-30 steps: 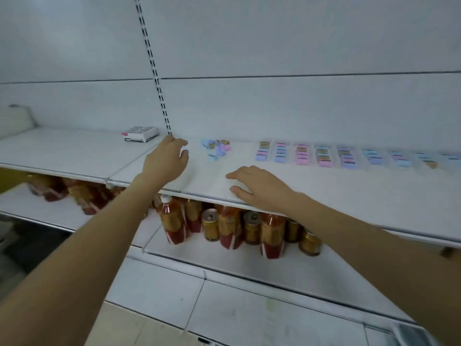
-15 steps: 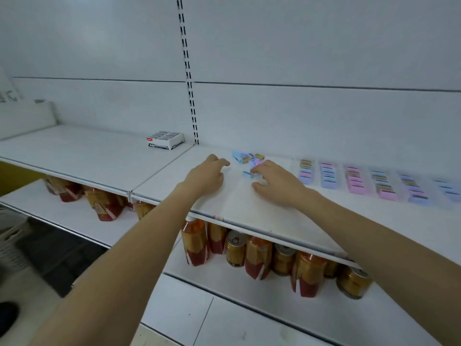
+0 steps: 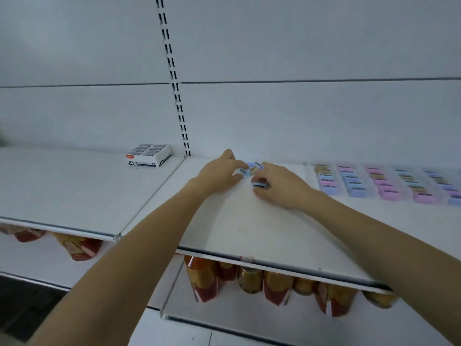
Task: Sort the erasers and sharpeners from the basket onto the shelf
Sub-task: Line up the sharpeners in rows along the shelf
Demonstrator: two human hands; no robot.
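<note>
1. White metal shelving covers the wall. The upper shelf (image 3: 237, 228) runs across it, and a slotted upright (image 3: 174, 78) rises at 12 o'clock.
2. Both bare arms reach in over the shelf's front edge, and the hands meet near the back wall.
3. The left hand (image 3: 219, 172) pinches a pale blue sharpener (image 3: 243, 171) between thumb and fingertips. I cannot tell whether the sharpener touches the shelf.
4. The right hand (image 3: 282, 188), at 3 o'clock from the left, curls its fingers and thumb round a blue sharpener (image 3: 260, 185) low against the shelf.
5. A blurred loose sharpener (image 3: 255, 165) lies just behind the fingertips, toward 12 o'clock.
6. At 3 o'clock from the right hand, rows of sharpeners (image 3: 374, 186) in blue, pink and tan sit in neat columns.
7. An eraser box (image 3: 149, 156) rests at 10 o'clock from the left hand, on the neighbouring panel.
8. Bottles and cans (image 3: 249, 280) stand on the lower shelf at 6 o'clock.
</note>
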